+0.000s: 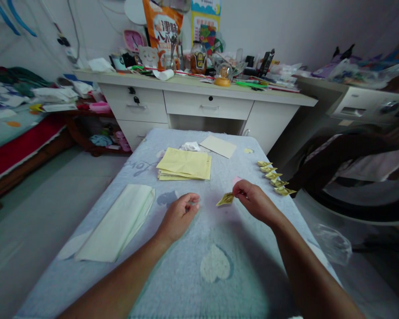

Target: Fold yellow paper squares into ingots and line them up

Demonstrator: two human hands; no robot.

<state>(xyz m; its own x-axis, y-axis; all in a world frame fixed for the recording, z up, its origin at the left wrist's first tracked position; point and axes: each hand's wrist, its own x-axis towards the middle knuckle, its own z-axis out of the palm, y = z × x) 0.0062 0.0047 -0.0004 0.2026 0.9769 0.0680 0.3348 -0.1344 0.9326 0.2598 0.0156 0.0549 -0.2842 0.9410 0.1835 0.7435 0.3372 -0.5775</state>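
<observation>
My right hand (251, 199) pinches the end of a small folded yellow paper boat (225, 199), just above the cloth-covered table (186, 283). My left hand (179, 217) hovers to its left, fingers loosely curled with a gap to the thumb and nothing visible between them. Beyond both hands lies a stack of yellow paper sheets (184, 164). Several similar folded paper boats (274, 176) stand in a row along the table's right edge. A long folded pale paper or cloth (119, 221) rests left of my left hand.
A beige card (218, 146) and a crumpled white tissue (190, 146) lie at the table's far end. Behind stands a white desk (206, 97) crowded with jars and packets. A washing machine (355, 106) is at the right, a bed (23, 146) at the left.
</observation>
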